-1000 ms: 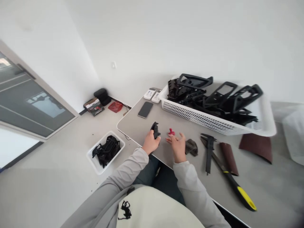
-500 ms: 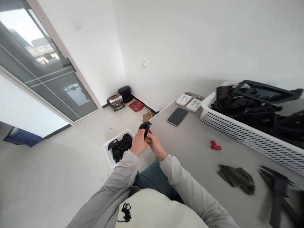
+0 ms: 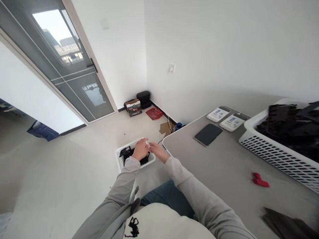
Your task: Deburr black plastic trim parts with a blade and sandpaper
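While a grey table (image 3: 224, 159) stands beside the white wall (image 3: 214, 49), left hand (image 3: 141, 149) and right hand (image 3: 157, 151) show unclear grips.

A dark phone (image 3: 208, 134) lies near two white packs (image 3: 232, 122) on the grey table (image 3: 194, 159). On the floor, a printed carton (image 3: 134, 108) and black cases (image 3: 144, 98) stand near a red plastic bag (image 3: 154, 113); a blue bag (image 3: 43, 130) lies left of the glazed door (image 3: 82, 86).
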`<action>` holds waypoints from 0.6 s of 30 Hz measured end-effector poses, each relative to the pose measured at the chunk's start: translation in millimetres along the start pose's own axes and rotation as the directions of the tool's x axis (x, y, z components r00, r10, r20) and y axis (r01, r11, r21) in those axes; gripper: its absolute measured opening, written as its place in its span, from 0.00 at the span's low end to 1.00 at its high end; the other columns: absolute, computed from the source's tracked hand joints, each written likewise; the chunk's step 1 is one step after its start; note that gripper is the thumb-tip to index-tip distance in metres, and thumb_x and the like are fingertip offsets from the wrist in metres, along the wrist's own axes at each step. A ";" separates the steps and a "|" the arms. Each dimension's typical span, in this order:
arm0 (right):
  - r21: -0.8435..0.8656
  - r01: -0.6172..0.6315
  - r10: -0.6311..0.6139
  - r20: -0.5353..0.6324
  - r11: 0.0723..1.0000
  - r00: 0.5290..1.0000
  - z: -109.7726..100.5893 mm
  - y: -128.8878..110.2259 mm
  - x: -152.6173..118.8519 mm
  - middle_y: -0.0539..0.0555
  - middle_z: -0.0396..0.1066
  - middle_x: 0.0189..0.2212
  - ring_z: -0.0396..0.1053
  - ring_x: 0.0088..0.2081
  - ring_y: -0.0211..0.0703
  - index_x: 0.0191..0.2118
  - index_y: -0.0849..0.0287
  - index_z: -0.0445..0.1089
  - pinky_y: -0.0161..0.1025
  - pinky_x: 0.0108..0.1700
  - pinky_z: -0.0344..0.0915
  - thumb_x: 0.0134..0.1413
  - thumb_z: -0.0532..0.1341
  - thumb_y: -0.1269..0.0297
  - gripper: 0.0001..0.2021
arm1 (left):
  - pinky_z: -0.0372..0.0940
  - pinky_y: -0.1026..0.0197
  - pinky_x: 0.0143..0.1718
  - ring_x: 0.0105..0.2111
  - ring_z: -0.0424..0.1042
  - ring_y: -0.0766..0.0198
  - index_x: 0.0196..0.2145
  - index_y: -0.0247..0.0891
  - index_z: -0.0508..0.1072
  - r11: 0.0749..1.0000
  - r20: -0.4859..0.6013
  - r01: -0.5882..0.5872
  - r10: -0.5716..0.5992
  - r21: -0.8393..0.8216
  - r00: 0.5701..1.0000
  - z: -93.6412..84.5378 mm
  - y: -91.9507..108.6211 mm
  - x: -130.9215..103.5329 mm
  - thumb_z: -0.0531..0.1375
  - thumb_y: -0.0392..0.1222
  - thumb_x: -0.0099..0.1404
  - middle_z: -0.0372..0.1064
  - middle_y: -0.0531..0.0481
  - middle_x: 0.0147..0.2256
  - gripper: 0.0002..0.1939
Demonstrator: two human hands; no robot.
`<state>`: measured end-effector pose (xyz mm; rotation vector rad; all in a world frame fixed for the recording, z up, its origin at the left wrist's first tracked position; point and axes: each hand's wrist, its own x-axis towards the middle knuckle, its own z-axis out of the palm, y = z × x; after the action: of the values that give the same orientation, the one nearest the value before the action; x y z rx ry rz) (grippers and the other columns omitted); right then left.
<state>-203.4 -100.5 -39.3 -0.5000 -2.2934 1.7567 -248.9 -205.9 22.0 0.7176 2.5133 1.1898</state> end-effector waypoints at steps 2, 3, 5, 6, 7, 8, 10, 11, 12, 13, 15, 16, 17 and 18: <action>0.068 -0.022 0.021 0.022 0.997 1.000 -12.2 2.6 -10.9 0.58 0.68 0.51 0.70 0.46 0.47 0.54 0.60 0.65 0.50 0.46 0.70 0.61 0.60 0.59 0.17 | 0.57 0.53 0.56 0.50 0.68 0.55 0.41 0.41 0.73 0.995 0.037 -0.076 0.079 -0.072 0.996 16.0 14.3 0.4 0.56 0.31 0.57 0.72 0.43 0.46 0.14; 0.108 -0.035 0.033 0.020 0.994 0.999 -20.1 3.2 -16.7 0.57 0.69 0.49 0.71 0.45 0.46 0.52 0.60 0.67 0.49 0.46 0.70 0.62 0.59 0.60 0.16 | 0.58 0.53 0.56 0.49 0.69 0.55 0.39 0.42 0.73 0.989 0.055 -0.109 0.115 -0.103 0.992 24.9 23.2 0.4 0.56 0.31 0.58 0.73 0.44 0.44 0.13; 0.171 -0.038 0.043 -0.029 0.985 0.999 -39.0 3.7 -28.8 0.56 0.73 0.43 0.72 0.42 0.46 0.46 0.60 0.71 0.48 0.45 0.70 0.61 0.58 0.60 0.12 | 0.60 0.54 0.54 0.46 0.70 0.56 0.38 0.42 0.74 0.973 0.093 -0.163 0.179 -0.163 0.979 43.1 42.6 -0.3 0.56 0.32 0.59 0.74 0.45 0.42 0.11; 0.198 -0.035 0.049 -0.067 0.980 0.997 -49.7 3.8 -35.3 0.55 0.75 0.38 0.72 0.40 0.46 0.42 0.60 0.73 0.47 0.45 0.70 0.61 0.57 0.61 0.11 | 0.61 0.54 0.53 0.45 0.71 0.56 0.37 0.42 0.74 0.964 0.113 -0.183 0.207 -0.190 0.972 52.2 52.6 -1.1 0.56 0.33 0.60 0.74 0.45 0.41 0.10; 0.223 -0.030 0.056 -0.111 0.974 0.992 -61.0 4.0 -42.2 0.54 0.76 0.34 0.72 0.39 0.47 0.38 0.60 0.75 0.47 0.44 0.70 0.59 0.56 0.61 0.11 | 0.61 0.54 0.52 0.44 0.71 0.56 0.36 0.42 0.74 0.956 0.135 -0.201 0.233 -0.215 0.963 61.1 62.4 -2.4 0.56 0.34 0.60 0.74 0.45 0.40 0.09; 0.245 -0.025 0.065 -0.156 0.969 0.986 -72.4 4.4 -49.6 0.53 0.76 0.30 0.72 0.38 0.47 0.35 0.59 0.75 0.46 0.43 0.70 0.56 0.56 0.62 0.11 | 0.62 0.54 0.51 0.42 0.72 0.56 0.35 0.42 0.74 0.947 0.158 -0.216 0.257 -0.237 0.953 69.8 72.0 -4.0 0.56 0.35 0.61 0.74 0.46 0.39 0.08; 0.281 -0.013 0.087 -0.252 0.960 0.964 -94.9 5.4 -65.9 0.53 0.76 0.28 0.73 0.36 0.48 0.31 0.59 0.74 0.46 0.42 0.70 0.51 0.56 0.63 0.10 | 0.62 0.55 0.49 0.40 0.72 0.56 0.34 0.42 0.74 0.931 0.206 -0.245 0.305 -0.271 0.930 87.2 90.0 -8.8 0.56 0.37 0.61 0.75 0.46 0.36 0.07; 0.295 -0.006 0.098 -0.299 0.956 0.949 -105.5 6.1 -74.8 0.53 0.76 0.27 0.72 0.36 0.49 0.30 0.59 0.74 0.46 0.42 0.70 0.49 0.56 0.63 0.10 | 0.62 0.55 0.49 0.39 0.72 0.57 0.33 0.42 0.74 0.923 0.230 -0.261 0.329 -0.283 0.916 96.1 98.3 -11.9 0.55 0.38 0.62 0.75 0.47 0.35 0.07; 0.307 0.002 0.109 -0.344 0.952 0.933 -115.5 6.8 -84.0 0.53 0.76 0.28 0.72 0.36 0.49 0.30 0.58 0.74 0.45 0.42 0.70 0.48 0.56 0.63 0.09 | 0.63 0.55 0.48 0.39 0.72 0.57 0.33 0.42 0.74 0.916 0.253 -0.278 0.354 -0.290 0.900 105.2 106.2 -15.5 0.55 0.39 0.62 0.75 0.47 0.35 0.08; 0.316 0.010 0.119 -0.385 0.949 0.915 -124.9 7.6 -93.4 0.53 0.76 0.28 0.72 0.36 0.49 0.30 0.58 0.73 0.45 0.42 0.70 0.47 0.56 0.64 0.09 | 0.63 0.55 0.47 0.38 0.72 0.57 0.33 0.42 0.74 0.908 0.276 -0.297 0.378 -0.294 0.883 114.6 113.4 -19.3 0.55 0.40 0.62 0.75 0.47 0.34 0.08; 0.330 0.028 0.134 -0.456 0.944 0.880 -141.7 9.7 -111.6 0.54 0.76 0.29 0.72 0.37 0.49 0.30 0.58 0.73 0.45 0.42 0.69 0.45 0.56 0.64 0.09 | 0.64 0.56 0.46 0.38 0.72 0.57 0.34 0.42 0.74 0.894 0.319 -0.341 0.427 -0.292 0.846 134.4 125.6 -27.2 0.54 0.41 0.63 0.75 0.46 0.35 0.09; 0.334 0.035 0.139 -0.484 0.942 0.864 -149.2 11.3 -120.1 0.54 0.76 0.30 0.72 0.37 0.49 0.30 0.58 0.73 0.45 0.43 0.69 0.44 0.56 0.64 0.09 | 0.64 0.56 0.45 0.38 0.72 0.58 0.35 0.41 0.74 0.887 0.343 -0.363 0.448 -0.286 0.825 144.7 130.4 -30.6 0.53 0.42 0.64 0.75 0.46 0.36 0.10; 0.336 0.041 0.145 -0.509 0.941 0.849 -156.1 13.3 -127.9 0.54 0.77 0.30 0.72 0.37 0.48 0.30 0.58 0.73 0.45 0.43 0.69 0.44 0.56 0.64 0.09 | 0.65 0.57 0.45 0.38 0.72 0.58 0.35 0.41 0.74 0.881 0.364 -0.384 0.465 -0.276 0.807 155.1 134.2 -33.4 0.53 0.43 0.64 0.75 0.46 0.36 0.10; 0.338 0.044 0.152 -0.530 0.940 0.834 -162.7 16.1 -135.1 0.54 0.77 0.31 0.72 0.37 0.48 0.31 0.58 0.74 0.45 0.43 0.69 0.44 0.56 0.64 0.10 | 0.65 0.58 0.44 0.38 0.73 0.59 0.36 0.41 0.74 0.878 0.383 -0.404 0.476 -0.256 0.792 165.2 137.0 -35.2 0.53 0.43 0.65 0.75 0.46 0.36 0.10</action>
<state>-17.5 -4.2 -5.9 -0.8745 -1.5568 1.6940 -103.4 -44.1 26.2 1.4099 1.9027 1.1828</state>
